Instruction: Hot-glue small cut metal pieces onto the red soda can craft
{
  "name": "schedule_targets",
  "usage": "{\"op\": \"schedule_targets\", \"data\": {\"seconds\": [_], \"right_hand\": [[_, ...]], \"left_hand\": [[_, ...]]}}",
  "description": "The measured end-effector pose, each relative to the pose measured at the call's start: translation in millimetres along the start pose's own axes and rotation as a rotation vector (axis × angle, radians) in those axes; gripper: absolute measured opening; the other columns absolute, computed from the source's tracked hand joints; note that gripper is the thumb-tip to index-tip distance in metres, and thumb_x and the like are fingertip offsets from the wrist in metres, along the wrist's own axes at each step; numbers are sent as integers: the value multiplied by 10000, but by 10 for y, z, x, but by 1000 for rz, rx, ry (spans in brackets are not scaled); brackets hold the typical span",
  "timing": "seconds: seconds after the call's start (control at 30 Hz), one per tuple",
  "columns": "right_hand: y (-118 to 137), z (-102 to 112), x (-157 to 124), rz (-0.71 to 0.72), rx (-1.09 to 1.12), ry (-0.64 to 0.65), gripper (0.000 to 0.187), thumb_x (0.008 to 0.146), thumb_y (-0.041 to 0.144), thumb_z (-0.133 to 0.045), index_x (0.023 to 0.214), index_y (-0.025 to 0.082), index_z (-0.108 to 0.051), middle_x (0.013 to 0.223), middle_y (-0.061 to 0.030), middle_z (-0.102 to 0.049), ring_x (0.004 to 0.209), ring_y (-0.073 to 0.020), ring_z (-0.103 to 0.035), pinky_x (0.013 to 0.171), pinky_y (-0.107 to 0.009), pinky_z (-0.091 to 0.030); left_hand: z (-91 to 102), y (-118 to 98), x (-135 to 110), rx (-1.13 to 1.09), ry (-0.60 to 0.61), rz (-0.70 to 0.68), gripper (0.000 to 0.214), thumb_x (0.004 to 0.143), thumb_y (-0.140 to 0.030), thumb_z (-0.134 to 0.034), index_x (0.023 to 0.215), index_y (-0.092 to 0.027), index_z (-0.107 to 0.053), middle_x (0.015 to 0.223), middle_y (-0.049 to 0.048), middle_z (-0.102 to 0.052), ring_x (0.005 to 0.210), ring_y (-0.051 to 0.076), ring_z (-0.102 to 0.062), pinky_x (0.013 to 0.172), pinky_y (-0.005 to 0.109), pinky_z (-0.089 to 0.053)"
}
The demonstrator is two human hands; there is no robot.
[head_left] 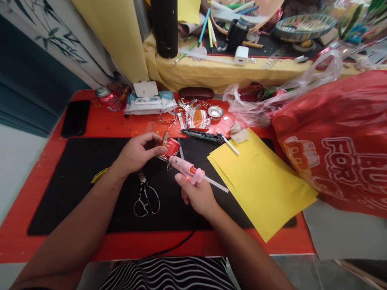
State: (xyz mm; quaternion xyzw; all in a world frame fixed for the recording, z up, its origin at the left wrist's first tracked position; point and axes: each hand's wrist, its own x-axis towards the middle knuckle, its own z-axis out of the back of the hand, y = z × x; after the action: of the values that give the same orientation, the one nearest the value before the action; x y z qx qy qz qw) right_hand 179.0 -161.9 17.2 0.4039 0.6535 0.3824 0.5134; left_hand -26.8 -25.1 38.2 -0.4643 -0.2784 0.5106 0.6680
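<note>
My right hand (199,195) is wrapped round a pink hot glue gun (183,166). A clear glue stick (216,184) pokes out of its back end, a small red light glows on it, and its nozzle points left toward my other hand. Between thumb and fingers, my left hand (140,151) pinches a small orange-brown piece (165,138). Right behind these fingertips is a red printed piece (172,147); whether it is joined to the pinched piece I cannot tell. Metal scissors (146,199) lie below my left hand on the black mat (87,193).
Yellow paper sheets (266,185) lie at the right with a white pen (228,143) on them. A utility knife (204,135) rests along the mat's back edge. Behind it are a wipes pack (151,104), a can (108,98) and a phone (75,118). A red bag (335,141) bulges at the right.
</note>
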Motion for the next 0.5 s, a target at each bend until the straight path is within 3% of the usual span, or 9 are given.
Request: {"op": "schedule_targets", "data": {"seconds": [0.5], "right_hand": [[36,-8,0,9,19,10,731,1010,610,-709,1603,183,-673,433,120,-452,365,-109,-419,388,-188,-352]], "left_hand": [[-2,15,-6,6,-5,-14,425,768,-569,-923,880,-206,-732,843,16,-732,761,193,-640,701,292,-519]]}}
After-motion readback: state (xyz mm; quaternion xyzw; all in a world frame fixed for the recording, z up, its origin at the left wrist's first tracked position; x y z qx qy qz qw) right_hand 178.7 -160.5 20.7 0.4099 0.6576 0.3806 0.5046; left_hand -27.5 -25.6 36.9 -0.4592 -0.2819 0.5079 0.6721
